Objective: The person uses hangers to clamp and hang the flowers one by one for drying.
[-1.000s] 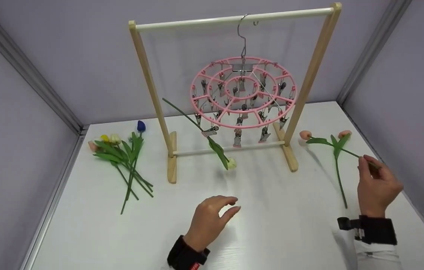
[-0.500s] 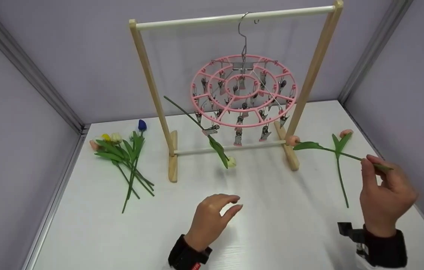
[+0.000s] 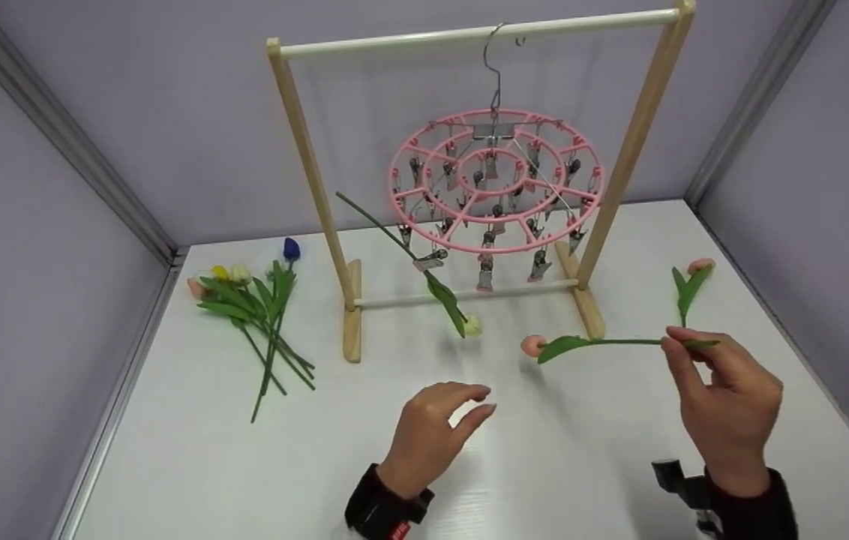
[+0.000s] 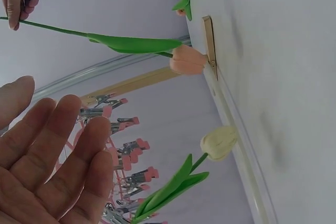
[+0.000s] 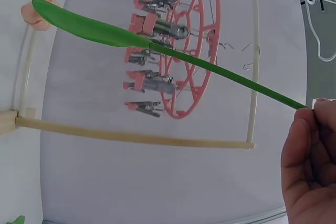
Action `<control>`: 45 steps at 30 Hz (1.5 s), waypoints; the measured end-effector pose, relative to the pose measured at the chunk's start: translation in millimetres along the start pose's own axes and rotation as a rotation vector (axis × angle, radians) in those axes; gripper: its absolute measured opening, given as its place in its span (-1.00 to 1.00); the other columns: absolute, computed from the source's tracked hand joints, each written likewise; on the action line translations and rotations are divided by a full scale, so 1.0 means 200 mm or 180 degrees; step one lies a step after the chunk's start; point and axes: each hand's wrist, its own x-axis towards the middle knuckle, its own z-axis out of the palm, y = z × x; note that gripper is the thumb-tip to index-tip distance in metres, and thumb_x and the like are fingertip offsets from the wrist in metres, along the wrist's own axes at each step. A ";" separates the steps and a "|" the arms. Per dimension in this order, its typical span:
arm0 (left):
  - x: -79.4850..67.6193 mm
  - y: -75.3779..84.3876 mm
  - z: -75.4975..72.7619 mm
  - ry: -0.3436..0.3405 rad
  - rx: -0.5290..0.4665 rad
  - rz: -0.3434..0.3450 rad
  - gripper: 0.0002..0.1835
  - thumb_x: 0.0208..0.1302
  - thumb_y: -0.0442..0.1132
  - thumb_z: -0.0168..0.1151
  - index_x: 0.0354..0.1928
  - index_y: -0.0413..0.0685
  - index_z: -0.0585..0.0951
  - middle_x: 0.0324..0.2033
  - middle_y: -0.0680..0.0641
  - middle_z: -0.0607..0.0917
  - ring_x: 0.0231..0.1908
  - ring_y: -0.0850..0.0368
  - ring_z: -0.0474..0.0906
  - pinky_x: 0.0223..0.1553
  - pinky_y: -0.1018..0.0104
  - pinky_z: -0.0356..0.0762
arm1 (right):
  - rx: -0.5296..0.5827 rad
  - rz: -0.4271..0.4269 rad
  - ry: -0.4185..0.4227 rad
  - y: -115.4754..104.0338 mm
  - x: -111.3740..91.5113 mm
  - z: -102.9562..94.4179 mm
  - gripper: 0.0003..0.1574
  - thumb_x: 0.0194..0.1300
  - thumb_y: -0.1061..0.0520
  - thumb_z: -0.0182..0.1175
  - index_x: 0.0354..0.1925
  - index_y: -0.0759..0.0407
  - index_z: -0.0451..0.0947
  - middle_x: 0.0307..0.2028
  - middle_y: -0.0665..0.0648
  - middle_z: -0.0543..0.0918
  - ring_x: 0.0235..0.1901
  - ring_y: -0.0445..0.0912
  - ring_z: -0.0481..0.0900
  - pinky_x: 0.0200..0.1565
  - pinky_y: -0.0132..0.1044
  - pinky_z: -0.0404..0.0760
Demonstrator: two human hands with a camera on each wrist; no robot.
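My right hand (image 3: 728, 401) pinches the stem of a pink artificial tulip (image 3: 563, 347) between thumb and fingers, near the stem's end. The tulip lies level above the table, its bloom pointing left. In the right wrist view its long green leaf (image 5: 94, 30) crosses in front of the hanger. My left hand (image 3: 428, 431) hovers over the table with thumb and fingers apart and nothing between them. A pink round clip hanger (image 3: 496, 221) hangs from the rack, ringed with metal clips. One front-left clip (image 3: 432, 260) grips a white tulip (image 3: 472, 325) by its stem, bloom down.
The wooden rack (image 3: 634, 142) stands at the back, its white top rail (image 3: 409, 41) carrying the hanger's hook. A pile of tulips (image 3: 248, 296) in several colours lies left. Another pink tulip (image 3: 700, 267) lies at the right, partly behind my right hand. Grey walls enclose the table (image 3: 192, 465).
My right hand has lifted the pink tulip away from the other one and carried it left and toward me, turning it level. The left hand has barely moved.
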 end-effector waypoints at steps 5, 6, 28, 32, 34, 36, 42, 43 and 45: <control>0.05 0.03 0.00 0.0075 -0.0087 0.0068 -0.75 0.35 -0.07 0.31 -0.06 -0.03 0.74 -0.25 0.09 0.76 -0.18 0.29 0.65 -0.11 0.36 0.58 | -0.0066 -0.0108 -0.0343 -0.04 0.00 0.07 -0.86 0.08 0.56 0.33 -0.31 0.52 0.69 -0.40 0.34 0.70 -0.31 -0.29 0.65 -0.20 -0.55 0.54; 0.07 0.03 0.00 0.0095 -0.0113 0.0094 -0.74 0.34 -0.07 0.31 -0.05 -0.03 0.73 -0.24 0.09 0.76 -0.17 0.29 0.65 -0.10 0.36 0.57 | -0.0062 -0.0134 -0.0406 -0.04 0.00 0.09 -0.87 0.08 0.54 0.34 -0.31 0.51 0.69 -0.40 0.33 0.70 -0.31 -0.29 0.65 -0.20 -0.55 0.54; 0.37 0.07 -0.01 0.0002 -0.0082 0.0349 -0.78 0.30 -0.19 0.36 -0.08 -0.10 0.74 -0.24 0.03 0.76 -0.19 0.23 0.67 -0.14 0.38 0.58 | 0.0154 -0.0380 -0.1600 -0.04 0.12 0.33 -0.79 0.18 0.34 0.40 -0.17 0.20 0.74 -0.32 0.11 0.74 -0.37 -0.19 0.65 -0.25 -0.56 0.53; 0.36 0.07 -0.02 0.0014 -0.0039 0.0338 -0.85 0.30 -0.22 0.36 -0.14 -0.07 0.76 -0.29 0.05 0.76 -0.23 0.25 0.67 -0.18 0.39 0.58 | 0.0249 -0.0413 -0.1575 -0.05 0.10 0.35 -0.76 0.17 0.35 0.41 -0.15 0.22 0.73 -0.30 0.09 0.74 -0.37 -0.19 0.63 -0.26 -0.54 0.53; 0.35 0.06 -0.03 0.0046 -0.0041 0.0303 -0.86 0.30 -0.23 0.36 -0.15 -0.08 0.76 -0.30 0.05 0.76 -0.25 0.25 0.67 -0.19 0.38 0.58 | 0.0273 -0.0421 -0.1498 -0.04 0.08 0.35 -0.70 0.11 0.42 0.41 -0.14 0.26 0.72 -0.30 0.09 0.74 -0.36 -0.18 0.63 -0.25 -0.54 0.53; 0.35 0.06 -0.03 0.0088 -0.0100 0.0244 -0.85 0.30 -0.22 0.36 -0.15 -0.09 0.75 -0.30 0.05 0.76 -0.27 0.27 0.67 -0.20 0.39 0.57 | 0.0292 -0.0369 -0.1421 -0.02 0.05 0.35 -0.64 0.06 0.49 0.41 -0.13 0.29 0.72 -0.30 0.10 0.73 -0.35 -0.17 0.63 -0.21 -0.53 0.54; 0.34 0.05 -0.06 0.0225 -0.0357 0.0071 -0.84 0.30 -0.17 0.37 -0.18 -0.10 0.75 -0.35 0.07 0.76 -0.31 0.33 0.66 -0.26 0.40 0.57 | 0.0188 0.0004 -0.1496 0.03 -0.10 0.37 -0.65 0.10 0.49 0.38 -0.14 0.23 0.73 -0.33 0.05 0.71 -0.37 -0.19 0.62 -0.25 -0.53 0.54; 0.34 0.05 -0.07 0.0239 -0.0380 0.0056 -0.83 0.29 -0.17 0.38 -0.19 -0.10 0.75 -0.36 0.07 0.76 -0.32 0.34 0.66 -0.26 0.40 0.57 | 0.0156 0.0039 -0.1554 0.04 -0.12 0.37 -0.67 0.12 0.47 0.38 -0.14 0.21 0.73 -0.33 0.03 0.71 -0.38 -0.19 0.61 -0.27 -0.53 0.54; 0.34 0.05 -0.08 0.0253 -0.0404 0.0030 -0.83 0.28 -0.16 0.39 -0.20 -0.10 0.75 -0.36 0.08 0.76 -0.32 0.36 0.66 -0.26 0.41 0.57 | 0.0120 0.0083 -0.1665 0.05 -0.16 0.39 -0.71 0.17 0.42 0.37 -0.14 0.18 0.73 -0.34 -0.01 0.70 -0.40 -0.20 0.60 -0.31 -0.52 0.53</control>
